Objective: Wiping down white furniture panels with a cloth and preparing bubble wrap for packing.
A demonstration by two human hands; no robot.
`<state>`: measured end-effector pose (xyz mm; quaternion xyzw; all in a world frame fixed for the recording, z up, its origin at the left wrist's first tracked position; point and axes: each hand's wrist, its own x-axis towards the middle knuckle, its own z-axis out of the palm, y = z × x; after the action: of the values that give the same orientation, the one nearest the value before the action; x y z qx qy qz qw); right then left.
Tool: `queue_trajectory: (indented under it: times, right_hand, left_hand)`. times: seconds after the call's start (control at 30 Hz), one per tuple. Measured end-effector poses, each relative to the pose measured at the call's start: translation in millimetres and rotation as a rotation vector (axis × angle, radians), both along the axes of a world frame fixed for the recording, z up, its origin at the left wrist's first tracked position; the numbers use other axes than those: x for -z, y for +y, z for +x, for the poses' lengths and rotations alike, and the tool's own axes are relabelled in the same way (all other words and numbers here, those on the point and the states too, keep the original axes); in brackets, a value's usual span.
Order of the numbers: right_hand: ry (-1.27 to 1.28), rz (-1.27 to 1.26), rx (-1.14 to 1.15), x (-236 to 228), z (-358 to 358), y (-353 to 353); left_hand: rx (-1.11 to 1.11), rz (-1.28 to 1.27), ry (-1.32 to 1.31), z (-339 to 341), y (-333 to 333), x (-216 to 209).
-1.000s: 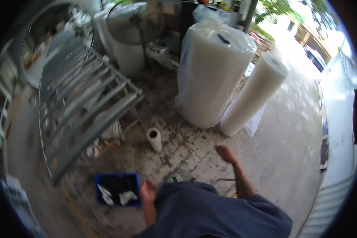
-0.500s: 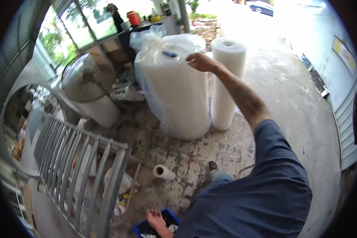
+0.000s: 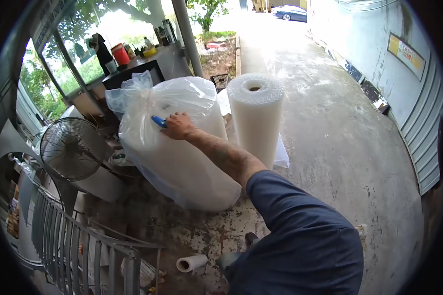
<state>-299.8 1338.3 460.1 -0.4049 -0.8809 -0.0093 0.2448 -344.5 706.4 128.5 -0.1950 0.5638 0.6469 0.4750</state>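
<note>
The right hand (image 3: 178,126) is gripping a small blue-handled tool (image 3: 158,121) against the top of the large upright plastic-wrapped white roll (image 3: 177,157), standing directly beneath it; the left hand is out of view.

A stained concrete floor (image 3: 339,137) runs in daylight toward a parked car (image 3: 290,12). Right of it stands a pale wall (image 3: 359,29) with a ribbed shutter (image 3: 426,142); left of it, a round fan (image 3: 73,148) and glazed windows (image 3: 79,54)

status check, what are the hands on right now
Right hand grips small blue tool against big clear-plastic-wrapped roll. Left hand out of view. Uncovered bubble-wrap roll stands beside it.
</note>
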Motion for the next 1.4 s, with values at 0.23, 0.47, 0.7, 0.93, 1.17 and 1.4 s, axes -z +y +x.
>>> queue_trajectory:
  times: [0.23, 0.47, 0.7, 0.93, 1.17, 1.4]
  right_hand:
    - [-0.032, 0.005, 0.092, 9.5, 16.4, 45.9]
    - [0.262, -0.444, -0.235, -43.8, 69.6, 25.3]
    - [1.518, -0.477, -0.202, -57.7, 362.2, -9.5]
    - [1.145, -0.404, 0.027, -9.1, 545.7, 130.1]
    - [0.998, -0.784, -0.078, 57.7, 560.8, 264.6]
    - [0.818, -0.740, 0.013, 137.0, 554.8, 341.0]
  left_hand:
    - [0.228, -0.074, -0.219, -1.6, 157.6, -37.7]
    - [0.684, 0.352, 0.312, 5.7, 303.3, -92.6]
    - [1.051, 0.678, 0.337, 114.1, 442.4, -158.0]
    - [1.076, 0.904, 0.469, 229.8, 540.2, -212.4]
    - [0.384, 0.514, 0.715, 358.2, 566.0, -241.4]
    - [0.325, 0.380, 0.783, 419.2, 551.4, -258.1]
